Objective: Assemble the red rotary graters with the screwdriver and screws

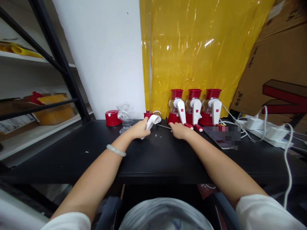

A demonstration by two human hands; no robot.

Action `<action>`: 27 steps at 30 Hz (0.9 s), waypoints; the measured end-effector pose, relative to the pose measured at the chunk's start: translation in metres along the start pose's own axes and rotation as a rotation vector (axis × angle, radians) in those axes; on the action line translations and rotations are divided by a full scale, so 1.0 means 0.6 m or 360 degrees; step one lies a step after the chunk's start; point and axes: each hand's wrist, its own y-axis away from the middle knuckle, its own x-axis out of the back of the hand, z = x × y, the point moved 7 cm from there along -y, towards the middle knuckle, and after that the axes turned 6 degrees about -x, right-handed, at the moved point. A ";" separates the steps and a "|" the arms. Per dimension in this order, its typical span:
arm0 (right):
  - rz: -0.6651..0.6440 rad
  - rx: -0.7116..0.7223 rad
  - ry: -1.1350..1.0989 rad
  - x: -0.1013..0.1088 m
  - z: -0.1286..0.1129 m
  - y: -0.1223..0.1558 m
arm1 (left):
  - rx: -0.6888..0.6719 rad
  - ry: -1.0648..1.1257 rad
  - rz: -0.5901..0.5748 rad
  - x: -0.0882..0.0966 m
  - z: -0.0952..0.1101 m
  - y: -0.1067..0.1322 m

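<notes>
My left hand, with a pale bangle on the wrist, is closed round a white crank-arm housing like those on the rotary graters. Close behind it are a small red part and a clear round part. My right hand is closed at the end of a thin rod, which points left toward the white housing; its handle is hidden in the fingers. To the left stand a red grater base and a clear plastic grater body. Small white scraps lie between my hands.
Several assembled red-and-white rotary graters stand at the back right. In front of them lies a tablet-like device. A power strip with chargers and white cables sits at the right. Shelving rises on the left; cartons stand on the right.
</notes>
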 end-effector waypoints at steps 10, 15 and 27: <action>-0.0033 -0.0166 0.0157 -0.009 0.027 -0.003 | 0.0176 0.0415 -0.0116 -0.028 -0.022 -0.003; 0.0137 -0.0033 0.0116 0.026 0.007 0.014 | 0.0127 0.0232 0.0077 -0.007 -0.017 -0.005; 0.1618 -0.0233 -0.1526 0.124 0.116 0.028 | 0.0012 0.0049 0.0185 0.003 -0.016 -0.008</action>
